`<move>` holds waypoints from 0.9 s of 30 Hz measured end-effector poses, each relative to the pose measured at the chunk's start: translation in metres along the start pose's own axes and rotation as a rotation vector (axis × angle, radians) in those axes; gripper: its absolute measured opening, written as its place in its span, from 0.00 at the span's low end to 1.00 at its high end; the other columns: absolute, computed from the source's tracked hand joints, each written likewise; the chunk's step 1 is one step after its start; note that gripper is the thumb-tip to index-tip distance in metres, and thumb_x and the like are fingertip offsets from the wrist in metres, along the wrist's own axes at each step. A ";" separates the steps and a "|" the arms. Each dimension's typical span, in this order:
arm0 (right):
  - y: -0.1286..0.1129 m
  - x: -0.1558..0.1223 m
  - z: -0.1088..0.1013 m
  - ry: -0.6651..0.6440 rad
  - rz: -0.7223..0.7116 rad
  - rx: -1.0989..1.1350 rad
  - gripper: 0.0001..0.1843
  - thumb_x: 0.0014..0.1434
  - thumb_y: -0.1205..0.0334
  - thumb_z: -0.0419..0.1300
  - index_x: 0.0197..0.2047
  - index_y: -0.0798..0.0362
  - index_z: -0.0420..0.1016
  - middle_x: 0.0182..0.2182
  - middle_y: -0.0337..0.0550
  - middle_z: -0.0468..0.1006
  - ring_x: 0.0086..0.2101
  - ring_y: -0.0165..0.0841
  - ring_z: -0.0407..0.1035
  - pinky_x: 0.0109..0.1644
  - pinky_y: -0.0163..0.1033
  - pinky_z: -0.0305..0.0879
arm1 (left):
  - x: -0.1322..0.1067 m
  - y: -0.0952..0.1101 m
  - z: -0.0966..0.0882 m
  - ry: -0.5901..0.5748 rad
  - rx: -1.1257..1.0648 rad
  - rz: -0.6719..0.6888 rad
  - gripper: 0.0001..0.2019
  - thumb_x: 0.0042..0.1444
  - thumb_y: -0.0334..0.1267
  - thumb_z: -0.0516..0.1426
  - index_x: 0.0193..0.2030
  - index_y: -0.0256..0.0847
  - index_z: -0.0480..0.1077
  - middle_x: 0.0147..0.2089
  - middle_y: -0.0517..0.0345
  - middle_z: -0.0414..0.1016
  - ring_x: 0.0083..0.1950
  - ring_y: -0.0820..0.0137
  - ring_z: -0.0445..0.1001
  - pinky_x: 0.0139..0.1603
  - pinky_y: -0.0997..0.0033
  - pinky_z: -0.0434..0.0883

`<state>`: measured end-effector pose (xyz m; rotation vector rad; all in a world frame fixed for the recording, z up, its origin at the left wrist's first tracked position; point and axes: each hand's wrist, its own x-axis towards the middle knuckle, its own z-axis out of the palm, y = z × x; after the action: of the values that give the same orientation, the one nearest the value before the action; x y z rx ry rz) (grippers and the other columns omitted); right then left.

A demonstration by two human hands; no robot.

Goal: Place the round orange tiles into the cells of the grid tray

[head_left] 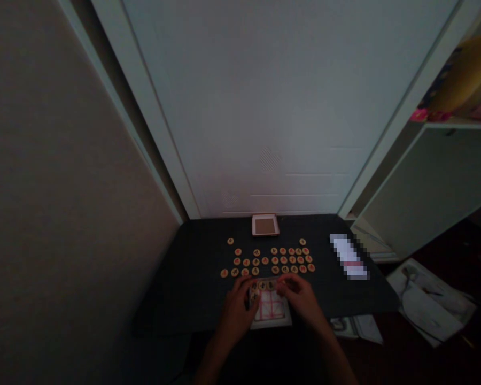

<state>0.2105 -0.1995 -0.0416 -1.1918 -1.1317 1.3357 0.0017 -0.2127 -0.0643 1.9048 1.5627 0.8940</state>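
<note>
A shallow white box (269, 323) with a red-lined floor lies near the table's front edge. Several round xiangqi pieces (263, 286) sit inside it, along its far side and at its left. My left hand (238, 305) is curled around the box's left wall, fingers at the far left corner and thumb over the near part. Over the far right corner, my right hand (299, 297) has its thumb and fingertips pinched together; what is between them is hidden. Beyond the box, several more wooden pieces (265, 261) with red or dark characters are spread in loose rows.
The dark table (176, 283) reaches back to a white panel (244, 107). A shallow box lid or tray (265, 234) stands at the table's back. A bright pixelated object (348, 258) lies at the right. White boxes (433, 299) sit on the floor below.
</note>
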 end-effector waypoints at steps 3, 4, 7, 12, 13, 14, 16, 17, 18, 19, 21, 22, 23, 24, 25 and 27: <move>-0.002 0.001 -0.002 0.002 0.002 -0.004 0.17 0.50 0.47 0.70 0.37 0.50 0.80 0.29 0.38 0.80 0.32 0.36 0.73 0.36 0.38 0.68 | -0.002 0.002 -0.005 -0.004 -0.035 -0.002 0.17 0.62 0.41 0.56 0.57 0.49 0.72 0.63 0.52 0.68 0.52 0.61 0.76 0.58 0.58 0.72; -0.002 0.001 -0.002 -0.001 0.006 -0.003 0.17 0.50 0.47 0.69 0.38 0.50 0.80 0.30 0.38 0.80 0.32 0.36 0.73 0.36 0.38 0.68 | -0.003 0.002 -0.007 -0.015 -0.046 -0.002 0.17 0.62 0.42 0.56 0.57 0.49 0.71 0.63 0.53 0.67 0.50 0.62 0.77 0.58 0.58 0.72; -0.005 0.002 -0.004 -0.016 0.015 0.010 0.17 0.51 0.49 0.69 0.41 0.49 0.80 0.31 0.39 0.80 0.33 0.36 0.73 0.37 0.38 0.69 | -0.007 0.000 -0.014 -0.068 -0.066 0.003 0.20 0.60 0.42 0.59 0.60 0.51 0.70 0.67 0.53 0.63 0.53 0.60 0.76 0.60 0.56 0.71; -0.008 0.001 -0.005 -0.036 0.030 0.041 0.15 0.52 0.53 0.68 0.43 0.49 0.79 0.32 0.40 0.82 0.34 0.37 0.74 0.38 0.39 0.69 | -0.015 -0.004 -0.025 -0.121 -0.075 0.040 0.24 0.58 0.40 0.62 0.61 0.52 0.69 0.70 0.53 0.61 0.67 0.55 0.64 0.68 0.51 0.63; -0.008 0.001 -0.005 -0.036 0.038 0.046 0.15 0.52 0.54 0.68 0.43 0.49 0.79 0.31 0.39 0.81 0.33 0.37 0.74 0.38 0.39 0.69 | -0.015 -0.004 -0.027 -0.127 -0.077 0.047 0.23 0.58 0.40 0.61 0.61 0.51 0.69 0.69 0.53 0.62 0.67 0.55 0.64 0.68 0.50 0.63; -0.007 0.001 -0.005 -0.039 0.045 0.050 0.15 0.51 0.55 0.68 0.43 0.48 0.79 0.30 0.38 0.81 0.33 0.36 0.74 0.38 0.38 0.68 | -0.016 -0.004 -0.028 -0.131 -0.081 0.055 0.22 0.59 0.40 0.61 0.60 0.51 0.70 0.68 0.52 0.63 0.67 0.55 0.65 0.68 0.49 0.63; -0.005 0.001 -0.005 -0.051 0.055 0.054 0.16 0.50 0.56 0.69 0.44 0.48 0.79 0.30 0.37 0.81 0.34 0.36 0.75 0.38 0.38 0.69 | -0.016 -0.006 -0.030 -0.135 -0.082 0.074 0.18 0.61 0.41 0.59 0.58 0.51 0.71 0.67 0.52 0.65 0.66 0.56 0.66 0.67 0.49 0.65; -0.005 0.001 -0.005 -0.057 0.057 0.052 0.17 0.50 0.56 0.69 0.44 0.48 0.79 0.31 0.37 0.81 0.34 0.37 0.75 0.38 0.38 0.69 | -0.015 -0.007 -0.030 -0.132 -0.076 0.086 0.16 0.62 0.41 0.58 0.57 0.51 0.72 0.66 0.52 0.66 0.66 0.57 0.67 0.66 0.50 0.65; -0.004 0.001 -0.006 -0.058 0.057 0.049 0.17 0.50 0.56 0.69 0.44 0.48 0.79 0.31 0.38 0.82 0.34 0.37 0.75 0.39 0.38 0.69 | -0.015 -0.009 -0.030 -0.124 -0.065 0.099 0.15 0.64 0.40 0.57 0.56 0.51 0.73 0.65 0.53 0.68 0.65 0.58 0.68 0.66 0.50 0.66; -0.004 0.001 -0.006 -0.051 0.053 0.045 0.17 0.50 0.56 0.70 0.44 0.48 0.79 0.32 0.38 0.82 0.35 0.37 0.76 0.39 0.38 0.70 | -0.015 -0.011 -0.029 -0.112 -0.050 0.113 0.13 0.65 0.40 0.56 0.55 0.51 0.73 0.64 0.54 0.69 0.64 0.59 0.69 0.66 0.51 0.67; -0.004 0.002 -0.008 -0.019 0.041 0.041 0.18 0.50 0.54 0.70 0.45 0.49 0.78 0.32 0.39 0.83 0.35 0.38 0.76 0.40 0.39 0.70 | -0.015 -0.016 -0.027 -0.091 -0.011 0.138 0.13 0.66 0.40 0.55 0.55 0.52 0.73 0.63 0.56 0.71 0.63 0.60 0.70 0.65 0.51 0.69; -0.005 0.002 -0.010 -0.001 0.031 0.039 0.18 0.51 0.53 0.70 0.45 0.49 0.78 0.32 0.39 0.83 0.35 0.38 0.77 0.41 0.40 0.70 | -0.016 -0.019 -0.026 -0.081 0.006 0.148 0.13 0.66 0.40 0.55 0.55 0.53 0.73 0.62 0.56 0.71 0.62 0.61 0.71 0.64 0.52 0.69; -0.005 0.003 -0.012 0.020 0.020 0.036 0.19 0.51 0.52 0.70 0.45 0.49 0.78 0.33 0.40 0.83 0.36 0.39 0.77 0.42 0.40 0.71 | -0.016 -0.021 -0.024 -0.072 0.019 0.157 0.14 0.66 0.40 0.55 0.56 0.53 0.73 0.62 0.57 0.71 0.62 0.61 0.71 0.64 0.52 0.70; -0.005 0.003 -0.014 0.043 0.007 0.033 0.20 0.51 0.51 0.70 0.46 0.49 0.77 0.34 0.41 0.83 0.36 0.39 0.78 0.43 0.41 0.71 | -0.017 -0.023 -0.023 -0.067 0.030 0.167 0.14 0.66 0.40 0.55 0.57 0.53 0.72 0.62 0.57 0.71 0.62 0.61 0.71 0.64 0.52 0.70; -0.005 0.004 -0.017 0.064 -0.004 0.030 0.20 0.52 0.50 0.70 0.46 0.49 0.77 0.35 0.41 0.83 0.36 0.40 0.78 0.43 0.42 0.71 | -0.018 -0.024 -0.022 -0.066 0.038 0.177 0.14 0.66 0.40 0.55 0.57 0.53 0.72 0.63 0.57 0.71 0.63 0.61 0.71 0.64 0.52 0.70; -0.004 0.005 -0.023 0.101 -0.023 0.029 0.22 0.52 0.48 0.69 0.46 0.49 0.77 0.36 0.43 0.83 0.37 0.41 0.78 0.44 0.44 0.71 | -0.019 -0.026 -0.021 -0.074 0.051 0.189 0.15 0.67 0.41 0.55 0.58 0.53 0.71 0.64 0.56 0.70 0.63 0.60 0.70 0.65 0.50 0.69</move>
<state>0.2338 -0.1935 -0.0396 -1.2078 -1.0478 1.2563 -0.0331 -0.2260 -0.0730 2.1251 1.3922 0.8574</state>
